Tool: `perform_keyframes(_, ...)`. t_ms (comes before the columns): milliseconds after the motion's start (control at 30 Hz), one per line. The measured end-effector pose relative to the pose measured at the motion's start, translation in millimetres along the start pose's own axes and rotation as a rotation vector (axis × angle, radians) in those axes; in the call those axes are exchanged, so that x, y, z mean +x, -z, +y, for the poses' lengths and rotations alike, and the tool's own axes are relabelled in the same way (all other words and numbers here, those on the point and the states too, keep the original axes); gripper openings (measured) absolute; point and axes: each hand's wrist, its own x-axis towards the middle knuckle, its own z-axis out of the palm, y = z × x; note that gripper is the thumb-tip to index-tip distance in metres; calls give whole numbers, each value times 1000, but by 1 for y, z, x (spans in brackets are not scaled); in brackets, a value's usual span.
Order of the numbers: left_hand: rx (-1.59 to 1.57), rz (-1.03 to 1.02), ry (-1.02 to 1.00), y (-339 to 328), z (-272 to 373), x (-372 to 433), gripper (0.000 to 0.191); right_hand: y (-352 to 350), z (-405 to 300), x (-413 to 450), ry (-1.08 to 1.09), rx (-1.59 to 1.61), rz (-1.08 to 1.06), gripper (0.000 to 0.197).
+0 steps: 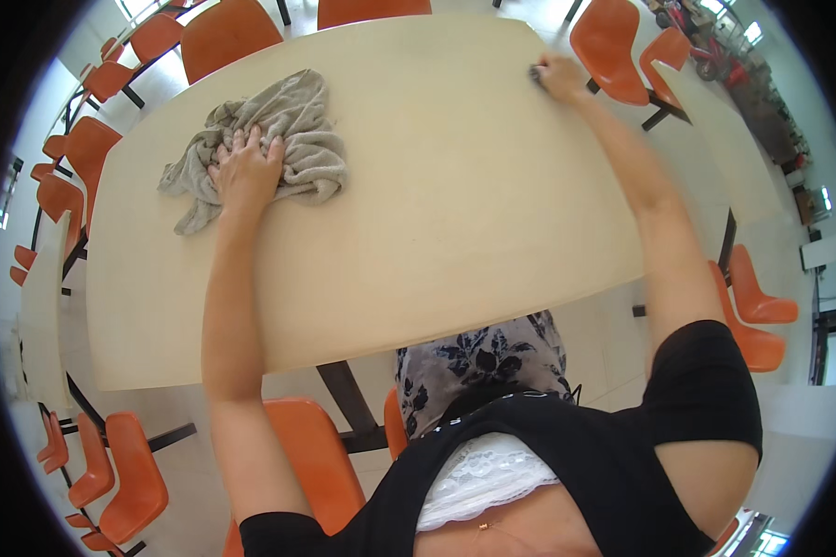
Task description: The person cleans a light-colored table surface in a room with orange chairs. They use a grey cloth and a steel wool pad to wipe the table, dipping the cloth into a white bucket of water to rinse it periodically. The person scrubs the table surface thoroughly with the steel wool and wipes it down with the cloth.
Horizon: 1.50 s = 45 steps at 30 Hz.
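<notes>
A crumpled grey cloth (306,150) lies on the left part of the cream tabletop (418,230). My left hand (251,167) rests on it, palm down with the fingers spread. At the far right edge of the table is my right hand (561,78), its fingers curled around a small dark object (536,75). Blur and small size keep me from telling what that object is. Both arms reach forward over the table, well apart from each other.
Orange plastic chairs (230,38) on dark metal frames stand around the table. One chair (313,452) is close at my lower left. Other cream tables (731,146) stand to the right and left. Farther right, a red motorcycle (721,66) is parked near the wall.
</notes>
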Motion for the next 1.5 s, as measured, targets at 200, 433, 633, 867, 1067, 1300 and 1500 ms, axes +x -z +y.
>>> perform_keyframes(200,90,-31,50,7,-32,-16,62,39,-176,-125,526,491,-273,8)
perform_keyframes(433,110,26,45,-3,-11,-6,61,35,-81,-92,141,319,-89,10)
perform_keyframes(633,70,86,44,-15,-24,2,55,-18,-160,-70,339,382,39,12)
perform_keyframes(867,-202,282,-479,28,32,-54,39,32,-296,-163,781,512,-166,17)
perform_keyframes(1067,-599,-27,-699,68,86,-173,42,72,-262,-176,818,548,-376,42)
perform_keyframes(1300,-642,-115,-677,67,84,-188,39,90,-266,-225,470,738,-227,42)
perform_keyframes(1500,-286,155,-633,23,93,-117,16,24,-269,-146,621,539,20,5)
